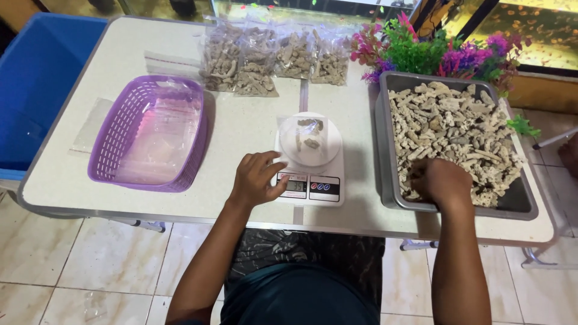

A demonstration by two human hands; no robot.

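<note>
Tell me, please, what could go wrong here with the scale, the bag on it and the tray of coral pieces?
The left hand rests against the white scale near its display, so pressing on it may skew the reading. The clear bag on the scale stands loosely and might tip, spilling its few pieces. The right hand digs in the grey tray close to the table's front edge; pieces could fall off.

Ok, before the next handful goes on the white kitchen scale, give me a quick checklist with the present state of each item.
1. Clear bag on white digital scale: on the platform, few pale pieces inside. Ok.
2. Left hand: touching the scale's front edge, may skew the reading. Not ok.
3. Right hand: in the grey metal tray of pale coral rubble. Ok; grip cannot tell.
4. Purple plastic basket: holds empty clear bags. Ok.
5. Scale display: cannot tell.
</note>
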